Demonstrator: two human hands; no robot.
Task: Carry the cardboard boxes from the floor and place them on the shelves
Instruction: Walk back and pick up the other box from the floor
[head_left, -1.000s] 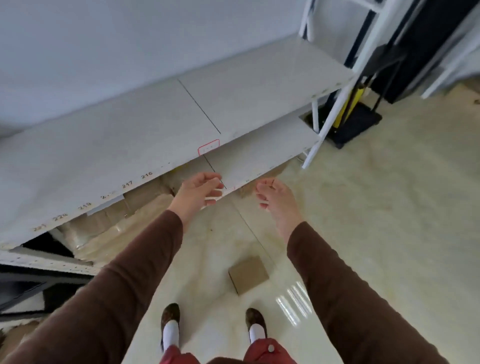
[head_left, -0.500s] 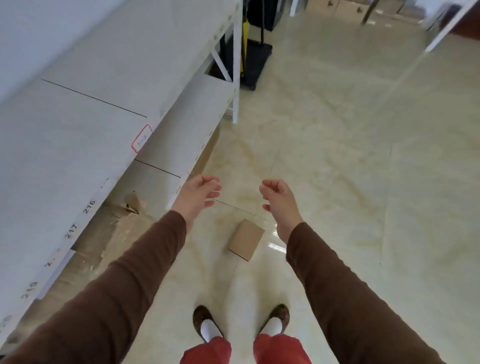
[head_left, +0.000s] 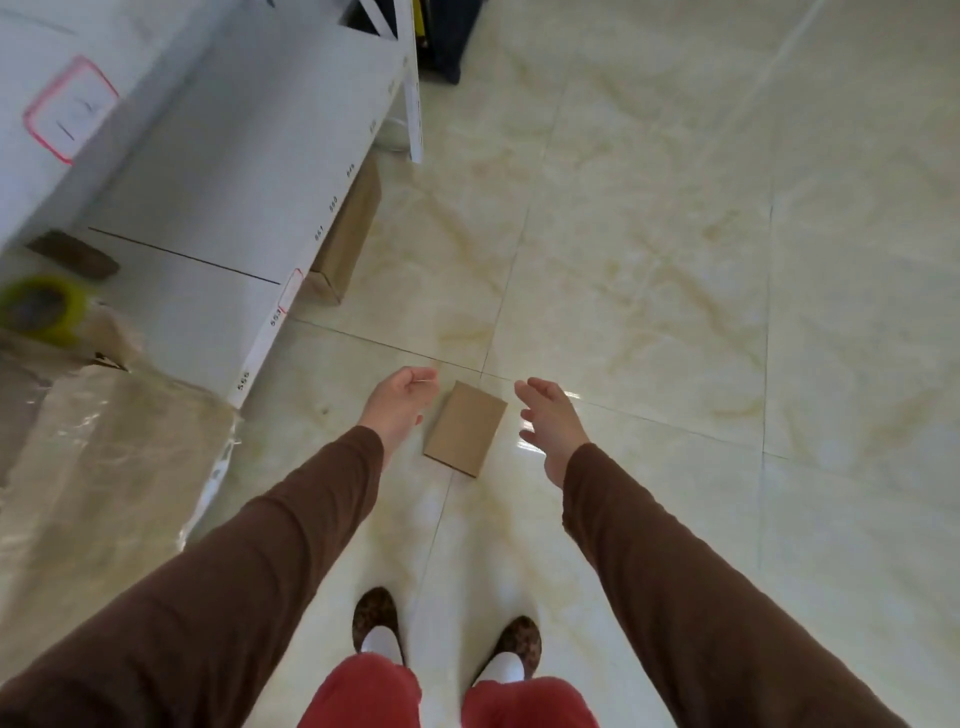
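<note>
— Cardboard, small and flat: that cardboard box (head_left: 465, 428) on the tiled floor (head_left: 649, 260) looks light and stiff. Take it by its two long edges.

— And the hands?

— Left hand (head_left: 399, 405) and right hand (head_left: 549, 421) flank it, both empty with fingers loosely spread, seemingly above it.

I see a shiny cream tile floor (head_left: 675, 260); a green roll of tape (head_left: 41, 307) sits near a crinkly clear plastic sheet (head_left: 104, 457); my brown shoes (head_left: 375, 618) stand below.
</note>
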